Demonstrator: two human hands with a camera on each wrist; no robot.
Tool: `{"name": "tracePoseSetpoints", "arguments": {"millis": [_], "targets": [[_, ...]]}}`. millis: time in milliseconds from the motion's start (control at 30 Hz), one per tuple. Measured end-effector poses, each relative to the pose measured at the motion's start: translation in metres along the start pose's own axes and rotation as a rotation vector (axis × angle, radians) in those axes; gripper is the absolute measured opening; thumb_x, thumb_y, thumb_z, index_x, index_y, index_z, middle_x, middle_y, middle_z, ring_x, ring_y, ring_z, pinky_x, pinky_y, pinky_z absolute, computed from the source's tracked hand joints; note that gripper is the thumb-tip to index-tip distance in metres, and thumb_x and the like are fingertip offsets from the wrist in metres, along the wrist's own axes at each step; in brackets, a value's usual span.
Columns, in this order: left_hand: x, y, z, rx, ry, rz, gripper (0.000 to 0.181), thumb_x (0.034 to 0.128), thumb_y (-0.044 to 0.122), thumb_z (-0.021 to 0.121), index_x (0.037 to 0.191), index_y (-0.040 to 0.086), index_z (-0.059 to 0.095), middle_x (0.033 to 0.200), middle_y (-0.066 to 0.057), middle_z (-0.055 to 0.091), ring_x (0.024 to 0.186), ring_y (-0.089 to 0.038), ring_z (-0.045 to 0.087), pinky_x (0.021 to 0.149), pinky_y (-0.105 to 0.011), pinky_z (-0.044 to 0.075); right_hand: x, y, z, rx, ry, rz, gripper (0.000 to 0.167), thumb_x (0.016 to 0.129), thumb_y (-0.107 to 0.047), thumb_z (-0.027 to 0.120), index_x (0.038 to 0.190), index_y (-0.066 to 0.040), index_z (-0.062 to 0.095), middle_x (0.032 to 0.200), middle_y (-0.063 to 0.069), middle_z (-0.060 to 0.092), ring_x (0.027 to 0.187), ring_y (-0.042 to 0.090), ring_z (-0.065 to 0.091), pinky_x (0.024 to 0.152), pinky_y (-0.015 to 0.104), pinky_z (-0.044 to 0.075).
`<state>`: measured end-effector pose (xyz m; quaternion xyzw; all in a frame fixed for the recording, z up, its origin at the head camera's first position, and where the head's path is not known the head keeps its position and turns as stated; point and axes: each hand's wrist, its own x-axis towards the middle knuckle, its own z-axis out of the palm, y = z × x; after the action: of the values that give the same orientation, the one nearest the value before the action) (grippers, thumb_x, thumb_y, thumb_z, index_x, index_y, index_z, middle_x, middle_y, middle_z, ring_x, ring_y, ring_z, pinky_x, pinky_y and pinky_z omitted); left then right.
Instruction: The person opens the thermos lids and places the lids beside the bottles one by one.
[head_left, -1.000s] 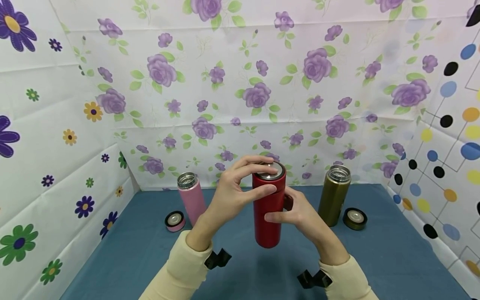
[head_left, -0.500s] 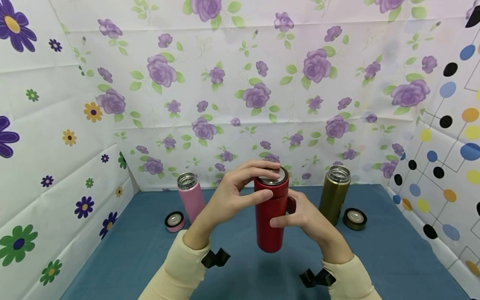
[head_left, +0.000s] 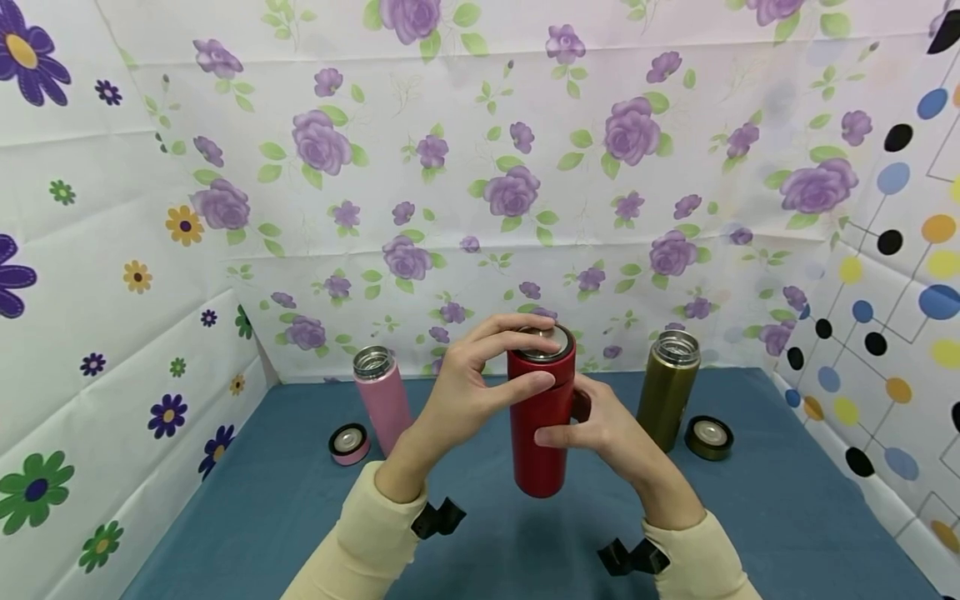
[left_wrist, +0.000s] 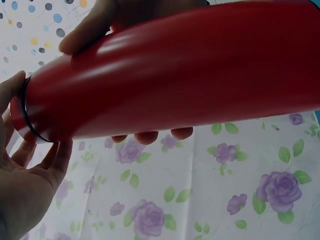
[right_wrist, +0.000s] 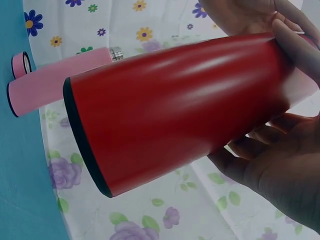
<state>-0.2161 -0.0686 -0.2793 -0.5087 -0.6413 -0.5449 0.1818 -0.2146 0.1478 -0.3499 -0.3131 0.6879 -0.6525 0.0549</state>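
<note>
A red thermos bottle (head_left: 540, 446) with a silver-topped red lid (head_left: 546, 343) is held upright above the table. My left hand (head_left: 468, 383) grips the lid, thumb on its near side and fingers over the top and far edge. My right hand (head_left: 600, 429) is wrapped around the bottle's body from the right, its thumb across the front. In the left wrist view a dark seam runs between the lid and the body (left_wrist: 165, 75). From the right wrist view, the bottle's dark base (right_wrist: 86, 142) shows, facing away from the fingers.
An uncapped pink thermos (head_left: 384, 396) stands at left, its lid (head_left: 349, 443) lying beside it. At right is an uncapped olive-green thermos (head_left: 667, 400) with its lid (head_left: 709, 438) alongside. A blue cloth (head_left: 247, 517) covers the table; patterned sheets (head_left: 450, 167) hang behind and at both sides.
Both hands and the red bottle dip slightly, then rise again by a small amount. The left fingers stay on the lid throughout, and the other bottles stay put.
</note>
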Motion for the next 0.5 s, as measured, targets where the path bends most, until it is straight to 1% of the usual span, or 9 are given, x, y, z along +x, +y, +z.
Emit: {"name": "tracePoseSetpoints", "arguments": {"millis": [100, 233, 300, 400, 500], "targets": [[-0.0003, -0.0008, -0.0012, 0.006, -0.024, -0.017, 0.039, 0.1025, 0.03, 0.07, 0.127, 0.001, 0.07, 0.146, -0.013, 0.058, 0.137, -0.029, 0.052, 0.108, -0.047, 0.05, 0.0002, -0.0004, -0.0001, 0.006, 0.01, 0.01, 0.059, 0.091, -0.019, 0.075, 0.145, -0.01, 0.054, 0.133, 0.014, 0.064, 0.118, 0.04, 0.061, 0.092, 0.051, 0.058], [-0.0016, -0.0027, -0.0055, -0.055, -0.1, -0.039, 0.041, 0.1048, 0.028, 0.067, 0.134, -0.001, 0.065, 0.152, -0.013, 0.053, 0.142, -0.03, 0.047, 0.112, -0.048, 0.047, -0.001, -0.0008, -0.0033, 0.015, -0.01, 0.016, 0.058, 0.091, -0.018, 0.074, 0.144, -0.008, 0.054, 0.132, 0.015, 0.065, 0.118, 0.039, 0.062, 0.093, 0.051, 0.058], [-0.0016, -0.0037, -0.0068, -0.095, -0.123, -0.044, 0.04, 0.1053, 0.025, 0.066, 0.135, -0.002, 0.064, 0.152, -0.014, 0.052, 0.143, -0.031, 0.047, 0.112, -0.049, 0.046, -0.0015, -0.0003, -0.0051, 0.02, -0.033, 0.009, 0.057, 0.091, -0.018, 0.074, 0.143, -0.006, 0.054, 0.132, 0.015, 0.065, 0.117, 0.039, 0.062, 0.093, 0.05, 0.058], [-0.0014, -0.004, -0.0074, -0.123, -0.127, -0.042, 0.038, 0.1053, 0.021, 0.065, 0.134, -0.003, 0.064, 0.151, -0.016, 0.053, 0.141, -0.033, 0.048, 0.111, -0.05, 0.047, -0.0017, 0.0003, -0.0065, 0.025, -0.059, -0.002, 0.057, 0.092, -0.018, 0.074, 0.143, -0.005, 0.054, 0.132, 0.016, 0.065, 0.117, 0.039, 0.063, 0.093, 0.05, 0.058], [-0.0016, -0.0021, -0.0069, -0.099, -0.101, -0.03, 0.036, 0.1039, 0.021, 0.068, 0.131, -0.002, 0.066, 0.149, -0.016, 0.054, 0.14, -0.033, 0.049, 0.109, -0.05, 0.049, -0.0012, 0.0003, -0.0058, 0.023, -0.055, -0.006, 0.057, 0.092, -0.019, 0.073, 0.144, -0.005, 0.054, 0.132, 0.016, 0.064, 0.118, 0.039, 0.062, 0.093, 0.051, 0.058]]}}
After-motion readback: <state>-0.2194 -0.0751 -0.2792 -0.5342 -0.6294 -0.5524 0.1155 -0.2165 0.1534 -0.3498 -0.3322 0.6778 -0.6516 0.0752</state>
